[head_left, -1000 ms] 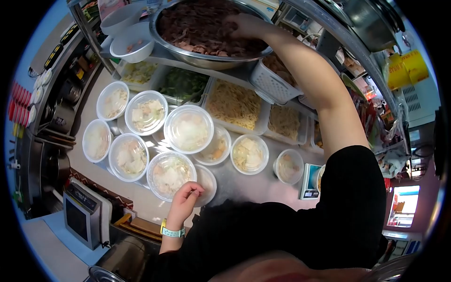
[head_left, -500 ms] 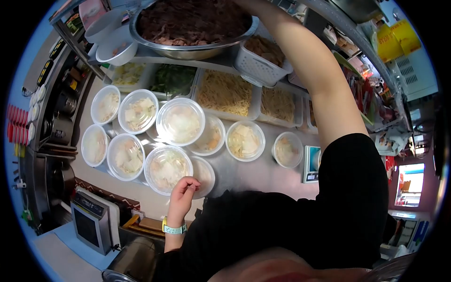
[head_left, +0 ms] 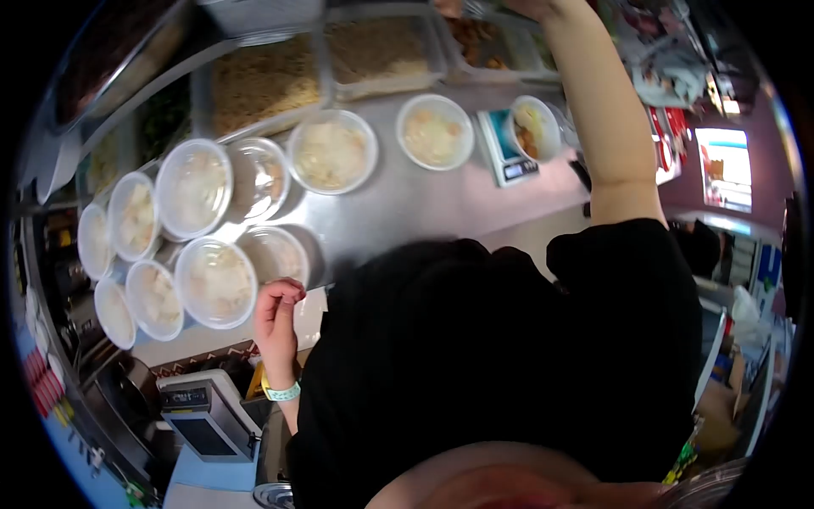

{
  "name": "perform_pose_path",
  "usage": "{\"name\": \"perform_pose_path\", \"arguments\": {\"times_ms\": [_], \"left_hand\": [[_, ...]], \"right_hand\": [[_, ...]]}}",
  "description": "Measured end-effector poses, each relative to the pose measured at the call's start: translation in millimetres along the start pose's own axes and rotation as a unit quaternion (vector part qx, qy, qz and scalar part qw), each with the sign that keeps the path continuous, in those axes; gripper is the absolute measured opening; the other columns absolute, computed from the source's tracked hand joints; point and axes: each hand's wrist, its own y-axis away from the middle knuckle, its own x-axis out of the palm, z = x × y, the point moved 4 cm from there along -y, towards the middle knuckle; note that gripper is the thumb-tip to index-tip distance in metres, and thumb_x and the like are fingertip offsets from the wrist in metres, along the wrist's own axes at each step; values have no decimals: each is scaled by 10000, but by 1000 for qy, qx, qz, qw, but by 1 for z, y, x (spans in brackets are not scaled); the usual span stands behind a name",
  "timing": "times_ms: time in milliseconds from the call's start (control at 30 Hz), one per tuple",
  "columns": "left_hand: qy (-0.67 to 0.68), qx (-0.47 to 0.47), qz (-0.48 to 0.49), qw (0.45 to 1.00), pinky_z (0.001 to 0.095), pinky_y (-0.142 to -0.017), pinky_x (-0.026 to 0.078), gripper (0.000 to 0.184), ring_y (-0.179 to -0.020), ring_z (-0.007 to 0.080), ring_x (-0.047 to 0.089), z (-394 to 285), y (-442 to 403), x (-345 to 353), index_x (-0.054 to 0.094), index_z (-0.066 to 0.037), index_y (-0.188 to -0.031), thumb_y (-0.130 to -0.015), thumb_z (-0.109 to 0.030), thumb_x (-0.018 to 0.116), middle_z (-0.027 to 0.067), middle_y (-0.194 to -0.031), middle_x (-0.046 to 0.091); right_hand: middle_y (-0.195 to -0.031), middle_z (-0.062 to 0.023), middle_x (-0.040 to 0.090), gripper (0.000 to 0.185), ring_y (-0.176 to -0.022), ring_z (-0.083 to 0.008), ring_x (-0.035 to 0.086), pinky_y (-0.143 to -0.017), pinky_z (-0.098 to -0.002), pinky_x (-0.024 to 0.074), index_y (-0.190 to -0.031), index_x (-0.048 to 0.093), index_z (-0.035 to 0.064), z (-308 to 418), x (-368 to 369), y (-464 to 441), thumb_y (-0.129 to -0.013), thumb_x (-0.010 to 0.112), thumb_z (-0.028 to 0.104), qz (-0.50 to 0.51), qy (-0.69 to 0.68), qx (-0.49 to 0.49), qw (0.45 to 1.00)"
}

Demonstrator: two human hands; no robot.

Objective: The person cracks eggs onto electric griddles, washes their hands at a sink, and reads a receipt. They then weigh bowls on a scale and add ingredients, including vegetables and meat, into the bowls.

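My left hand [head_left: 275, 318] has its fingers curled together beside a lidded round tub [head_left: 216, 282], with nothing visible in it. My right hand [head_left: 532, 7] is cut off by the top edge, above a container of brown pieces [head_left: 487, 42]; its fingers are mostly hidden. A small scale [head_left: 498, 146] bears a bowl [head_left: 534, 129] with pale and orange-brown food. An uncovered-looking tub [head_left: 435, 132] stands to its left, then another tub [head_left: 332, 153] of pale food. Several more round tubs stand on the left, some stacked.
Along the counter's far side are containers of shredded food [head_left: 267, 83] and noodle-like strands [head_left: 377, 53]. A metal bowl of dark meat [head_left: 127, 51] stands at upper left. A grey device with a dark screen [head_left: 203, 433] is at lower left.
The view has swung right, bringing the scale's bowl into full sight. My right hand has left the large meat bowl and is now over the containers farther right. My left hand keeps its curled pose.
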Motion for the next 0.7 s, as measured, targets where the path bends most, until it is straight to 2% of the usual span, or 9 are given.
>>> {"name": "perform_pose_path", "arguments": {"times_ms": [33,67,133,200,333,467,533,667,700], "left_hand": [[1,-5,14,1000,261,-832,424,67,-879,148,525,1,-3,10,550,-8,-927,-939,1,484,94,-958,568],[0,-10,25,1000,263,-835,422,68,-882,148,524,1,-5,21,548,-9,-933,-941,-2,481,96,-960,566],[-9,-13,47,999,265,-841,420,70,-887,144,519,6,-12,44,547,-12,-944,-946,-9,477,93,-970,564],[-8,-12,72,997,266,-846,421,74,-886,141,516,7,-19,75,550,-16,-949,-950,-13,476,83,-978,564],[-27,-32,86,995,266,-855,423,79,-893,136,518,23,-32,140,555,-16,-955,-952,-9,476,67,-982,567],[-39,-37,95,994,262,-859,423,100,-903,133,523,40,-43,227,562,-12,-970,-946,10,468,63,-994,572],[-40,-47,80,995,260,-860,424,117,-903,134,526,52,-45,269,563,-5,-970,-933,31,458,60,-987,572],[-23,-35,80,996,257,-856,423,149,-898,132,528,70,-46,343,562,-1,-965,-907,57,437,53,-975,574],[-22,-38,84,996,255,-856,420,146,-898,129,525,74,-46,357,562,-2,-968,-910,51,440,49,-976,574]], "right_hand": [[-817,-15,618,234,-612,-82,574,-527,-220,483,-1062,550,63,-14,-41,29,-869,613,178,-76,96,-8,992],[-781,17,584,283,-613,-55,542,-508,-192,427,-1107,547,62,-33,-71,70,-865,626,186,-86,40,40,995],[-799,13,606,261,-670,-53,556,-565,-198,446,-1119,575,45,-53,-99,143,-898,607,180,-219,105,64,968],[-999,-81,654,312,-828,-163,645,-690,-270,525,-1160,552,87,-107,-157,211,-877,638,184,-249,69,114,959],[-990,-62,654,278,-864,-128,642,-743,-276,545,-1094,591,35,-180,-201,280,-832,661,98,-302,203,160,918],[-974,-78,672,304,-870,-168,651,-777,-297,548,-1096,608,53,-230,-225,301,-798,661,74,-239,314,195,898],[-1095,-104,625,336,-1026,-273,606,-864,-339,491,-1093,627,130,-239,-226,300,-763,690,150,-164,358,118,912],[-1187,-144,570,393,-1094,-323,568,-914,-365,479,-1143,616,168,-247,-239,299,-759,699,175,-134,415,140,889],[-1225,-151,540,426,-1118,-329,555,-933,-368,473,-1172,603,179,-249,-238,297,-759,703,179,-95,445,91,886]]}}
